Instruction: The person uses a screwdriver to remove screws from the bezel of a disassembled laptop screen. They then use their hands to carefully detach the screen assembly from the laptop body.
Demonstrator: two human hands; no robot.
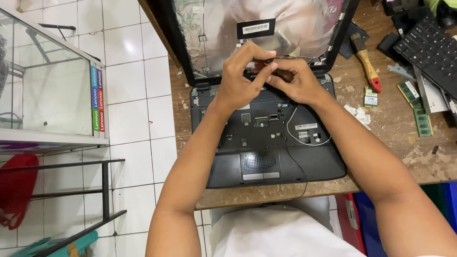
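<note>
A black laptop [266, 143] lies open on the worn wooden table [395, 143], its keyboard removed and inner frame bare. The lid [228, 28] has no screen and shows silvery foil. My left hand [240, 78] and my right hand [295, 81] meet over the hinge area at the laptop's back edge. Both pinch a dark slim tool [276, 66], probably a screwdriver. Its tip is hidden under my fingers. A thin white cable [293, 135] loops over the laptop's base.
A brush with a wooden and red handle [367, 64] lies to the right. A loose black keyboard [428, 47] and green memory modules [414, 102] lie at the far right. White scraps [359, 114] dot the wood. A glass cabinet [47, 81] stands on the left over white floor tiles.
</note>
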